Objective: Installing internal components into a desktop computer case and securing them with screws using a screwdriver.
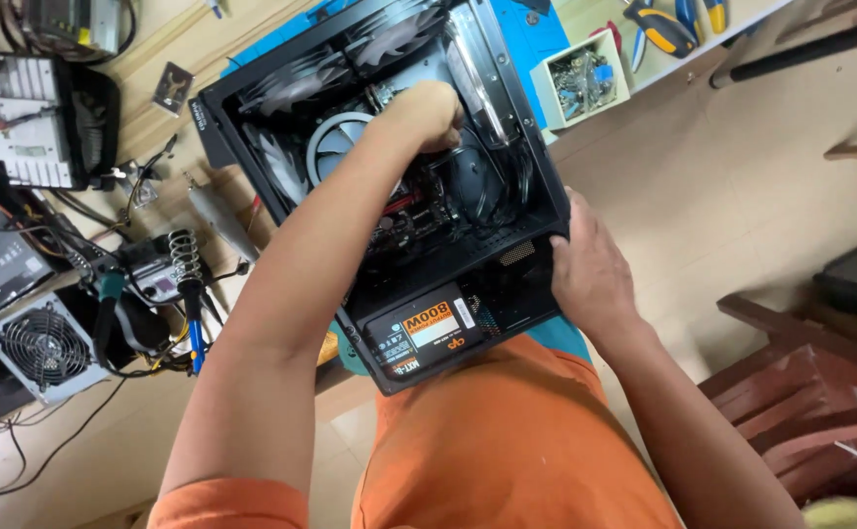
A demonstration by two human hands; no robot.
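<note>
An open black computer case (227, 118) lies on its side on the workbench, with fans (296, 83), a round cooler (335, 142) and a power supply (423, 333) inside. My left hand (426, 113) reaches deep into the case near the cooler; its fingers are curled among the parts, and what they hold is hidden. My right hand (590, 269) presses flat against the outside of the case's right edge, steadying it.
A blue mat (536, 39) lies under the case. A small box of screws (580, 78) and pliers (659, 27) sit at the back right. A soldering iron stand (185, 257), a loose power supply (41, 348) and cables crowd the left. Wooden furniture (801, 402) stands on the right.
</note>
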